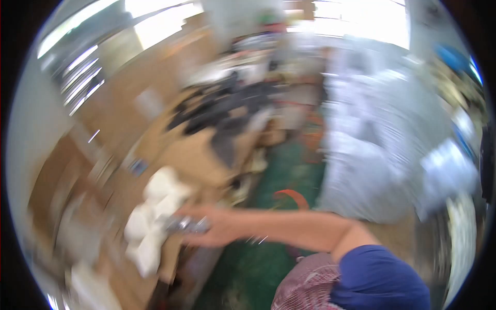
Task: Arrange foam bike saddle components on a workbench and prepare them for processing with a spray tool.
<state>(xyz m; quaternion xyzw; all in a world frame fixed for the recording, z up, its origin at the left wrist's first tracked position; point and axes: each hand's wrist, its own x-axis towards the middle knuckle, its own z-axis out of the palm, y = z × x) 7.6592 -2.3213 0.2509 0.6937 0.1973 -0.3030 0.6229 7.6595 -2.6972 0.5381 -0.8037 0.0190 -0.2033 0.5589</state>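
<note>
The whole picture is smeared by motion. My right hand (pixel 209 227) reaches out to the left from a blue sleeve (pixel 380 279), with the bare forearm running across the lower middle. Its fingers curl around a small silvery object (pixel 183 225), whose shape is too blurred to tell. Just left of the hand is a cluster of white lumpy pieces (pixel 152 217) lying on brown cardboard (pixel 194 155). My left hand is not in view.
Brown cardboard boxes (pixel 119 108) fill the left side, with a pile of dark items (pixel 227 108) behind them. A green floor strip (pixel 289 170) runs up the middle, with an orange curved thing (pixel 292 196) on it. Large pale sacks (pixel 377 150) stand on the right.
</note>
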